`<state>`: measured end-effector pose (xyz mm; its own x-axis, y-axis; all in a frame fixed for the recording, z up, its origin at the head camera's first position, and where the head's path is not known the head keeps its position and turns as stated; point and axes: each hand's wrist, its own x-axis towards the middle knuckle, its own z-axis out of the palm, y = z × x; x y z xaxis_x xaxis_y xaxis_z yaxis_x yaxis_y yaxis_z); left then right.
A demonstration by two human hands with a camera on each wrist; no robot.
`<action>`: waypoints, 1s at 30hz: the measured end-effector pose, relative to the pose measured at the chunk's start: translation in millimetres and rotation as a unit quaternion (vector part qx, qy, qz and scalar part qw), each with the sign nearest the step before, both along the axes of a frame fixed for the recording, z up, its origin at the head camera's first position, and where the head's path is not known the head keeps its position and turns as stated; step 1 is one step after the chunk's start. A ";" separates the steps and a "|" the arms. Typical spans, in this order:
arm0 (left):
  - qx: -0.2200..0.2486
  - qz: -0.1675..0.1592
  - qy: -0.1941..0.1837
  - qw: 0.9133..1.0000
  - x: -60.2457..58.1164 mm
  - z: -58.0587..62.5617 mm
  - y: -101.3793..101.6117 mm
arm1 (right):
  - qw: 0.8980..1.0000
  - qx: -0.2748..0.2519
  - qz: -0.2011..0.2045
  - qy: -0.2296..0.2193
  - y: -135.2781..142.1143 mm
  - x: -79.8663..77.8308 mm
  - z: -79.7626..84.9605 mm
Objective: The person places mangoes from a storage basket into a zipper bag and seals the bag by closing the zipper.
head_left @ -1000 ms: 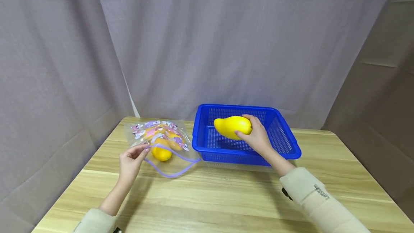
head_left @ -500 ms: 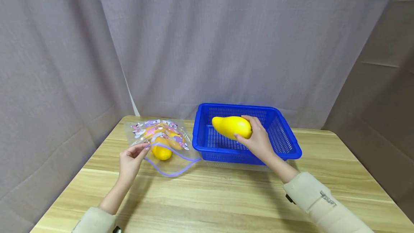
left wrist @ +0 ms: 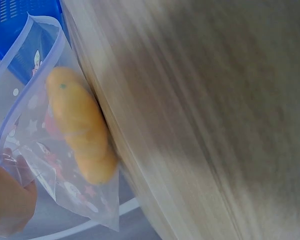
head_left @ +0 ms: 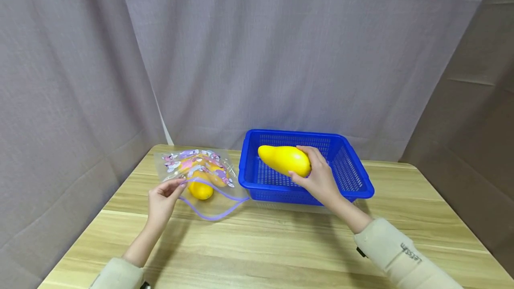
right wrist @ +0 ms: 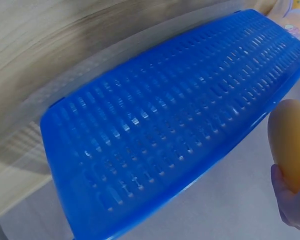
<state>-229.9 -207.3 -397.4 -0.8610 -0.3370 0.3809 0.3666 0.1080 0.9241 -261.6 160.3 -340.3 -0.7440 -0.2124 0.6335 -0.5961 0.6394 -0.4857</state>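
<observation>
My right hand (head_left: 319, 177) grips a yellow mango (head_left: 285, 159) by its thicker end, above the blue basket (head_left: 307, 194); its narrow end points left. In the right wrist view the mango (right wrist: 290, 142) shows at the right edge, past the basket's rim. With thumb and fingers, my left hand (head_left: 162, 197) pinches the purple zip edge of a clear printed zip bag (head_left: 214, 208), whose mouth gapes toward me. Several mangoes (head_left: 201, 190) lie in the bag, partly hidden by its cartoon print. The left wrist view shows mangoes (left wrist: 80, 125) through the plastic.
The bag and the basket stand side by side toward the back of a wooden table (head_left: 257, 249). A grey curtain (head_left: 313, 48) hangs right behind them, and more cloth closes in the left and right sides.
My right hand has carried the mango slightly to the left and a little toward me over the basket. The left hand and the bag stay put.
</observation>
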 end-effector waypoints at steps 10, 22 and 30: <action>-0.003 0.001 -0.007 1.000 0.9 -0.2 -0.6 | 0.999 0.008 0.026 0.039 -8.0 7.4 4.7; -0.004 -0.002 -0.014 1.000 -1.5 -1.1 -1.4 | 0.995 0.026 0.059 0.081 -20.5 18.6 8.3; -0.010 -0.006 -0.010 1.000 0.2 -0.4 -1.4 | 0.994 0.037 0.069 0.075 -25.5 23.3 7.7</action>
<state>-229.7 -208.7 -397.8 -0.8721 -0.3194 0.3706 0.3497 0.1227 0.9288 -238.4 134.7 -332.5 -0.6025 -0.3560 0.7143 -0.7430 0.5771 -0.3391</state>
